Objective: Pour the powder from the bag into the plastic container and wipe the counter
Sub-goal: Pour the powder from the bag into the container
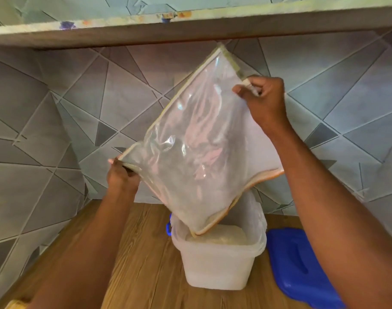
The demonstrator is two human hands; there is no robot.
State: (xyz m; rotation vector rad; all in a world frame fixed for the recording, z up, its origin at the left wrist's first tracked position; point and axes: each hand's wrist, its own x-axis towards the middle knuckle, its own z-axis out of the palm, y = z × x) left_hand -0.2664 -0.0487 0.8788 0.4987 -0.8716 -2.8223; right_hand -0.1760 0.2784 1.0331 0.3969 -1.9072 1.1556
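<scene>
**A:** Bag (pixel 197 139) is pinched at two corners. Right hand (pixel 265 101) has its grip pressed together on the upper corner, up near the shelf (pixel 190 30); left hand (pixel 122 177) is clamped on the lower-left corner. So the clear zip bag is held tipped, with its open mouth dipped into the plastic container (pixel 217 262) on the table (pixel 143 253).

**B:** Looks nearly emptied. Pale powder (pixel 221 236) can be seen heaped inside the tub, and only a film seems to be left in the bag.

**A:** Agreed, probably the shake-out stage. Where could it be messed up though?

**B:** The mouth is only just inside the rim, over the back-left corner. If the bag gets shaken hard, the opening could be flicked out and dust thrown onto the wood table. Extra wiping later.

**A:** Also, the container isn't being steadied by anything. Both hands are taken up. If the rim gets snagged by the bag edge, the tub could be dragged or tipped.

**B:** And that blue lid (pixel 299 264) is lying just beside it on the right, so any spill would probably be caught on it too.

**A:** Slack plastic as well, so a pinched corner could slip.
</scene>
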